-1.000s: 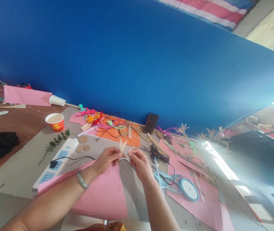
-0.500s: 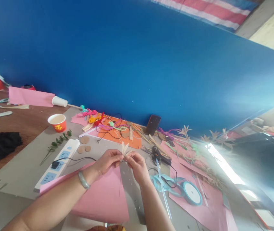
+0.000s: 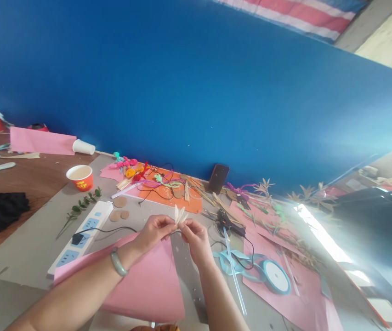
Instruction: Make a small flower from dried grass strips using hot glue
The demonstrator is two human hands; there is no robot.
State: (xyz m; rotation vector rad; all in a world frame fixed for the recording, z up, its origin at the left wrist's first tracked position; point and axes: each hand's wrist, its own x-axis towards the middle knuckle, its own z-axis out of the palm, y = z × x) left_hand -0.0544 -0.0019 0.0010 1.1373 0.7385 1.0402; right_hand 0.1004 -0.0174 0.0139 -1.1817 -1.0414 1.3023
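My left hand (image 3: 154, 231) and my right hand (image 3: 193, 234) meet fingertip to fingertip above the table, both pinched on a small cluster of pale straw petals (image 3: 179, 214) on a thin wire stem that hangs down between them. A green bangle (image 3: 117, 262) sits on my left wrist. Under my hands lies a pink paper sheet (image 3: 147, 280).
A white power strip (image 3: 82, 231) with a black plug lies to the left, beside a green sprig (image 3: 80, 208) and a red paper cup (image 3: 79, 176). A black glue gun (image 3: 228, 221), a blue ribbon spool (image 3: 275, 276), a dark phone (image 3: 218, 178) against the blue wall, and craft scraps on orange paper (image 3: 168, 191) lie beyond.
My right hand has moved left to meet my left hand at the petals, closing the gap seen a second ago. Another petal now stands in the cluster.
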